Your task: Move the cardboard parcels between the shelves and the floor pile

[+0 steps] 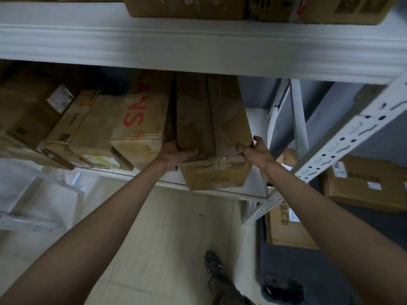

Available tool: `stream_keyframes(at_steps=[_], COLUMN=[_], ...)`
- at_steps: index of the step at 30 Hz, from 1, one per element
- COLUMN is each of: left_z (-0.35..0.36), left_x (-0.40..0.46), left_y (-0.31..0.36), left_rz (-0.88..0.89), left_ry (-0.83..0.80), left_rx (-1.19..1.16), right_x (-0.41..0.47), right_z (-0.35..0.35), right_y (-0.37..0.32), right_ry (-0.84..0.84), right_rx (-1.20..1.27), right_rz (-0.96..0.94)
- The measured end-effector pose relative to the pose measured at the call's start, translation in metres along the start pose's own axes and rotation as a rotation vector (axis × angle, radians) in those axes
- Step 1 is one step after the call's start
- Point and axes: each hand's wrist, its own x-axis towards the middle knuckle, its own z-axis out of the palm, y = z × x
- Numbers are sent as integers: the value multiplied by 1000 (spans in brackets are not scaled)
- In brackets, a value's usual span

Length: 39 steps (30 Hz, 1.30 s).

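Parcel is sitting on the middle shelf, its long axis running back into the bay and its near end jutting slightly past the shelf's front edge toward me. I am seeing it flanked by the box with red lettering tight against its left flank, while open shelf is showing on its right. Both of my arms are reaching up and forward, about equally near, one to each near corner. My left hand is cupping the near left corner, thumb lying along the front top edge and fingers going out of sight between the two boxes. My right hand is gripping the near right corner, thumb on top and fingers wrapped round the side. Each grip is closed on cardboard, not wide. I am judging the coming move as a slide along that long axis; which way, I cannot tell.
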Motion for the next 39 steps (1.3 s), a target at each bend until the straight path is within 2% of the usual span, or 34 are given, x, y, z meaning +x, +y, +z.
stream_keyframes(at_steps=[3, 8, 13, 20, 26, 34, 39], left_z=[13, 24, 35, 63, 76, 105, 147], left_x=[-28, -91, -177, -277, -342, -396, -422], left_y=[-13, -34, -58, -111, -125, -118, -118], left_rz=[-1, -37, -121, -165, -180, -126, -141], left_ry=[12, -63, -135, -140, -152, -301, -387], left_rx=[-14, -99, -154, -88, 37, 200, 270], right_x=[-29, -94, -165, -271, -336, -383, -420], right_z=[-9, -17, -22, -12, -25, -71, -100], right_y=[15, 50, 88, 150, 186, 214, 257], right_ry=[-10, -69, -125, -155, -232, -355, -341], right_rx=[-3, -78, -38, -77, -64, -214, -218], right_rz=[40, 32, 40, 2, -40, 57, 76])
